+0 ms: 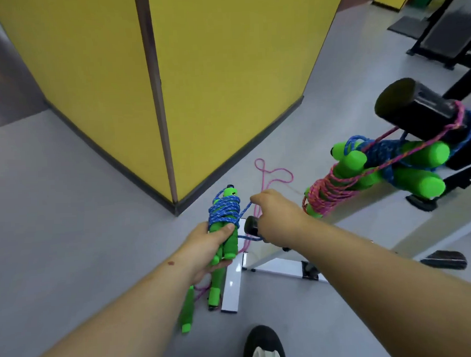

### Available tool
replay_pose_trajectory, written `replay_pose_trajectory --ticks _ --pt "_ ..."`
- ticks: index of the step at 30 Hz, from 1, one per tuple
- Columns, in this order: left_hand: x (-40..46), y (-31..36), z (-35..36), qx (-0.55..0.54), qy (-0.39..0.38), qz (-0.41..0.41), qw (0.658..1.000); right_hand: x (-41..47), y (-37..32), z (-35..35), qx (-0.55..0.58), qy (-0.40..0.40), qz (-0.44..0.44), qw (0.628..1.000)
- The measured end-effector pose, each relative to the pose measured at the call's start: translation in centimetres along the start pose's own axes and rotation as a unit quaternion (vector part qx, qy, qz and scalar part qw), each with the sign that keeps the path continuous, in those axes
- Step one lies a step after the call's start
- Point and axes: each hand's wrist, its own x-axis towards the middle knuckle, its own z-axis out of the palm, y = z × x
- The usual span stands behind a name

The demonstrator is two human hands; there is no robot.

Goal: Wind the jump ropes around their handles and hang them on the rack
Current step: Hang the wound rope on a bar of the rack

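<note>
Low at six o'clock of centre, your left hand (208, 244) has its grip wrapped around a pair of green foam handles (227, 244), thumb pressed across them, with blue jump rope (225, 212) wound in crossing turns around their upper half. Just at three o'clock of that bundle, your right hand (277, 217) pinches the free end of the blue rope between thumb and fingertips, the strand running taut from the coil to the pinch. Beneath your left wrist, two more green handles (200, 299) lie on the grey floor (70, 210) with loose pink rope (271, 174) trailing up towards twelve o'clock. Out at three o'clock, the rack's black peg (416, 105) carries wound bundles, one in pink rope (325, 194) and one in blue (383, 151), hanging close together. Your black shoe (263, 345) shows at the bottom edge.
</note>
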Motion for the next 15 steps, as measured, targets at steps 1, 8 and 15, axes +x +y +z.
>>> replay_pose_trajectory --ticks 1,8,15 --pt "1.1 -0.8 0.1 0.000 0.006 -0.008 1.000 0.7 0.5 1.0 0.006 -0.007 0.007 1.000" --pt "7.3 -5.1 0.8 -0.020 0.043 -0.037 0.998 4.4 3.1 6.2 0.012 -0.016 0.024 0.999" --pt "9.2 -6.6 3.9 -0.031 -0.018 -0.102 0.994 4.3 5.8 7.1 -0.035 -0.012 0.109 0.993"
